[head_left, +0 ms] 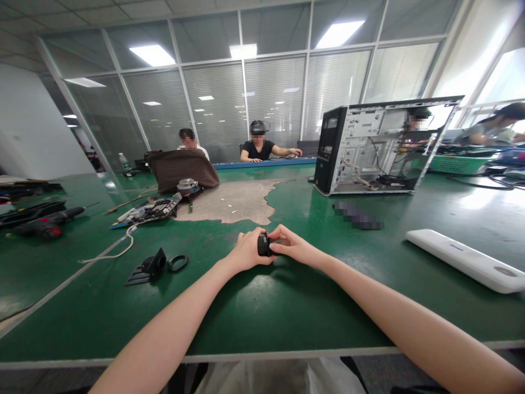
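Note:
A small black round part (263, 245) is held between my two hands, just above the green tabletop (262, 312); its exact kind I cannot make out. My left hand (247, 247) wraps round its left side. The fingertips of my right hand (290, 244) pinch its right side. To the left lie a black angled bracket-like piece (151, 266) and a black ring (178, 263), apart from both hands.
An opened computer case (381, 148) stands at the back right, with a long white plastic object (463, 260) nearer. Circuit boards (150, 210) and a brown cloth-covered object (182, 169) sit back left; a power drill (49, 221) is far left. Co-workers sit beyond.

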The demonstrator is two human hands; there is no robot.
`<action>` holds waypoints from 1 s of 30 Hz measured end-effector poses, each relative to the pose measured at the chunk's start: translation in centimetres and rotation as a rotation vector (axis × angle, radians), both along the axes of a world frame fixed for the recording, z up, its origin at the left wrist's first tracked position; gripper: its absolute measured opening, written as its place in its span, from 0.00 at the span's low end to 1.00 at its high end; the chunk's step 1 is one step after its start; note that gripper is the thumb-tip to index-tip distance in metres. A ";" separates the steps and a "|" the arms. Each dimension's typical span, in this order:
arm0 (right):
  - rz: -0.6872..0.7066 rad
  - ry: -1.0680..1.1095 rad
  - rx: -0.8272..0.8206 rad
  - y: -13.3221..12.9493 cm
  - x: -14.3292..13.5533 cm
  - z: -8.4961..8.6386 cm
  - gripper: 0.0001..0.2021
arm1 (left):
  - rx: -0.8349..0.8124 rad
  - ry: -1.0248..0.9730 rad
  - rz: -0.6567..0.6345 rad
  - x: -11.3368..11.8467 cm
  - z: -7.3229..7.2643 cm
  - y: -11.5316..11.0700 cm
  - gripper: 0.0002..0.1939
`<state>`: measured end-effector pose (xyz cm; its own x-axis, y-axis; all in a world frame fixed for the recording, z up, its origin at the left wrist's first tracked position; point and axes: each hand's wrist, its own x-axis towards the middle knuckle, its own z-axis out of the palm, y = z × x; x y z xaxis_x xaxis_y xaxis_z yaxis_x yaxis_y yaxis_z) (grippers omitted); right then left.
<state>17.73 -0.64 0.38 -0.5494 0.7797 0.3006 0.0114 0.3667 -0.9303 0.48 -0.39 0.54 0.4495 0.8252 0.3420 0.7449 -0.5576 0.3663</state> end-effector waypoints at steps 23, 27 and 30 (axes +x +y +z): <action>-0.071 -0.014 0.030 0.4 -0.3 -0.2 0.12 | 0.016 0.000 -0.025 -0.2 -0.3 0.3 0.29; -0.088 -0.053 -0.043 0.4 -0.2 -0.3 0.15 | 0.013 0.001 -0.022 -0.2 -0.3 0.3 0.30; -0.053 -0.054 -0.021 0.4 0.0 -0.2 0.14 | 0.019 0.002 -0.025 -0.2 -0.3 0.3 0.29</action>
